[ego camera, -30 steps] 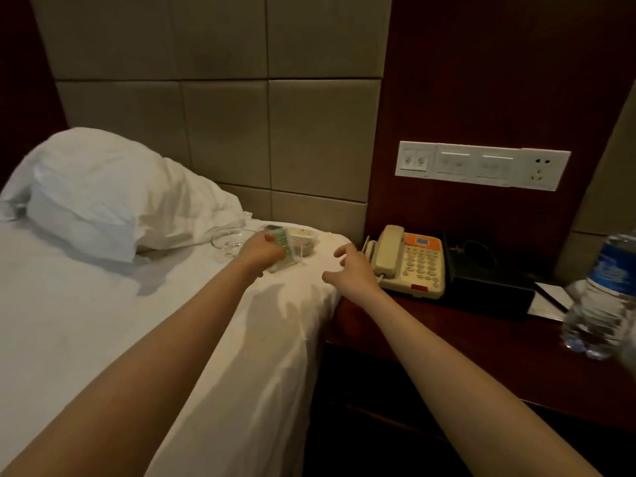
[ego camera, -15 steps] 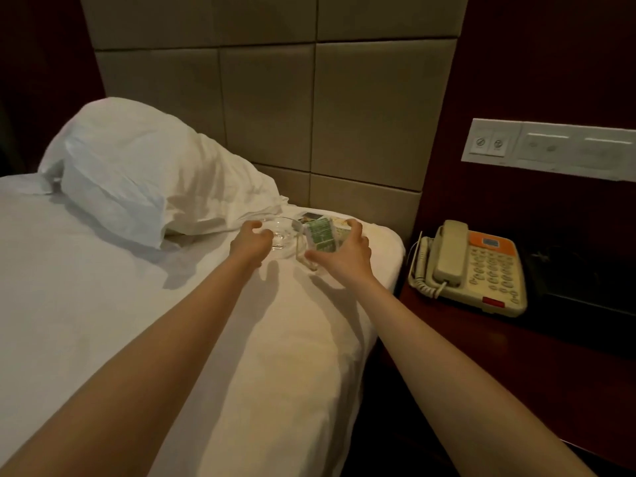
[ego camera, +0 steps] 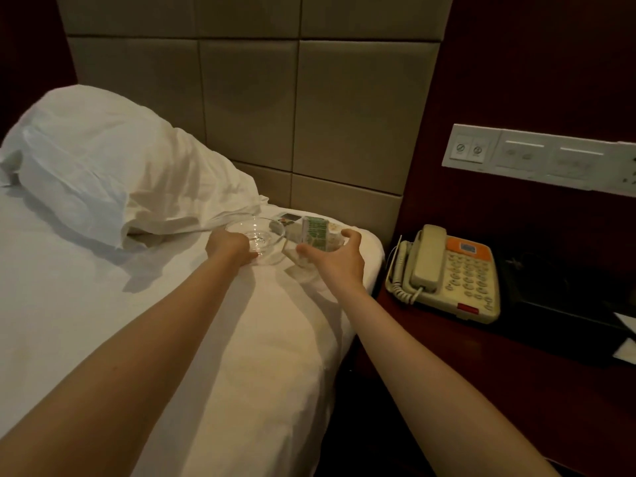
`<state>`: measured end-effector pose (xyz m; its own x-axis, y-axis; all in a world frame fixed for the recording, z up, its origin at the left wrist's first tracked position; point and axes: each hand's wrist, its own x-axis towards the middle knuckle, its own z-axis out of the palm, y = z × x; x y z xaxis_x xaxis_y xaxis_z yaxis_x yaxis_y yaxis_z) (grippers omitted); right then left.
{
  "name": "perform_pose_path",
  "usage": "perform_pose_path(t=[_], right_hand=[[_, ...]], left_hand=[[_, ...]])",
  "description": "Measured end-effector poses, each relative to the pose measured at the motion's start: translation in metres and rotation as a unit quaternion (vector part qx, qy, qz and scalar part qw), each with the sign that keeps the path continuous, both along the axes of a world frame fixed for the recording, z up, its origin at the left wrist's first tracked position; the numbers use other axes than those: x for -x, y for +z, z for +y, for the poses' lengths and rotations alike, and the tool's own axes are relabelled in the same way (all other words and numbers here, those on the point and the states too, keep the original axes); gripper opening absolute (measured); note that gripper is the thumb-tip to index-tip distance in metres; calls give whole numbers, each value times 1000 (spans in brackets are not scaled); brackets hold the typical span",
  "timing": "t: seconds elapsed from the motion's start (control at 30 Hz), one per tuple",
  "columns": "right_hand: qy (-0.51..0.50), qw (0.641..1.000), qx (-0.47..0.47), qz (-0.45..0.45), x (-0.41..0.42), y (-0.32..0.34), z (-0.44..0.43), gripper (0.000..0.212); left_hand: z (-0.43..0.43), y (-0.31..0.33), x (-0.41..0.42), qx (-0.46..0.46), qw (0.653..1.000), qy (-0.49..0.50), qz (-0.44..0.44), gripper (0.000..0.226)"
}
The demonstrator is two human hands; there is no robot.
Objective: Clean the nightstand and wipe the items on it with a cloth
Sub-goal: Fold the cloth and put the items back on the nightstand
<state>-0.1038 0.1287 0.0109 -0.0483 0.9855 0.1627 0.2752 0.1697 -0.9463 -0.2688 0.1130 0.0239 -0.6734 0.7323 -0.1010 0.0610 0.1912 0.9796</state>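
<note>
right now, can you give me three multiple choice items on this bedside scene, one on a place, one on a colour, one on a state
1. Where does the glass bowl sit?
A on the floor
B on the bed
C on a shelf

2. What colour is the top panel of the telephone?
A green
B purple
C orange

3. The telephone's handset is:
A resting in its cradle
B dangling by its cord
C standing upright on its end

Answers:
1 B, the bowl rests on the white sheet near the bed's corner.
2 C, orange surrounds the small display above the keys.
3 A, the handset lies flat along the telephone's left side.
</note>
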Motion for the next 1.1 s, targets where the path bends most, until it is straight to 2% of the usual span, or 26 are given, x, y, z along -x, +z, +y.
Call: perform_pose_path(t=[0.1, 0.2, 0.3, 0.43, 0.53, 0.63, 0.73, 0.87, 1.03, 1.1], right_hand=[[-19, 1000, -1, 10, -18, 3, -6, 88], [-62, 997, 12, 33, -37, 8, -18, 89], [-97, 994, 6, 53, -61, 18, -31, 87], [-137, 990, -11, 31, -101, 31, -46, 90], [-178, 984, -24, 12, -139, 36, -61, 86], [-221, 975, -33, -4, -181, 35, -76, 82], [-285, 959, -4, 3, -222, 29, -87, 88], [-368, 930, 8, -15, -272, 16, -103, 94], [-447, 894, 5, -34, -307, -12, -123, 98], [-463, 885, 7, -44, -313, -22, -128, 100]], left_hand=[[-5, -2, -14, 44, 998, 8, 31, 36], [-17, 9, -40, 17, 999, -33, -1, 26], [-32, 21, -73, -4, 995, -95, 4, 20], [-41, 28, -112, -15, 988, -153, 12, 33], [-47, 29, -147, -14, 979, -202, 18, 24], [-55, 24, -188, -12, 967, -252, 30, 25], [-53, 2, -225, -8, 956, -289, 46, 14], [-57, -14, -271, 22, 939, -342, 26, 31], [-62, -21, -311, 40, 925, -378, 4, 25], [-61, -23, -324, 43, 923, -383, -12, 32]])
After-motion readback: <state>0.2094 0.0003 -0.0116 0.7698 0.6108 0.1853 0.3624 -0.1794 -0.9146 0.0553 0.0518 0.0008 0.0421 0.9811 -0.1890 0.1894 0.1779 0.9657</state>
